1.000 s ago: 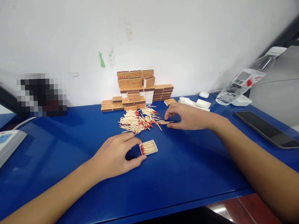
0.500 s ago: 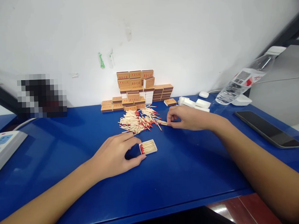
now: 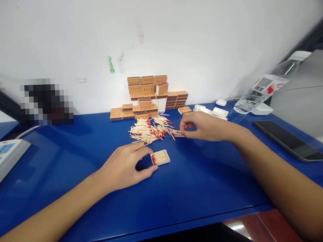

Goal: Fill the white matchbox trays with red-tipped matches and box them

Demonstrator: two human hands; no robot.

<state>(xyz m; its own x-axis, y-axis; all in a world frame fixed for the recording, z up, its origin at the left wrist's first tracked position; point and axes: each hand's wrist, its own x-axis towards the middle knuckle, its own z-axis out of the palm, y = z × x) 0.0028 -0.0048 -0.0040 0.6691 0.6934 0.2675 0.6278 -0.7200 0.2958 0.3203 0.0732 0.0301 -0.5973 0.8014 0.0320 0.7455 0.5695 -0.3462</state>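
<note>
A small white matchbox tray [image 3: 160, 157] part-filled with red-tipped matches lies on the blue table [image 3: 180, 191]. My left hand [image 3: 126, 168] steadies it, thumb and forefinger against its left end. Behind it spreads a loose pile of matches [image 3: 151, 130]. My right hand [image 3: 204, 126] rests at the pile's right edge, fingers pinched on a few matches lying there.
Stacked orange matchboxes [image 3: 150, 95] stand against the white wall. White empty trays [image 3: 214, 112] and a white earbud case [image 3: 221, 102] lie to the right, with a tipped water bottle [image 3: 261, 87] and a dark phone [image 3: 290, 140]. A power strip [image 3: 4, 158] sits far left.
My right hand's fingers have drawn together from a loose spread into a pinch on matches at the pile's right edge. The left hand and tray have stayed put.
</note>
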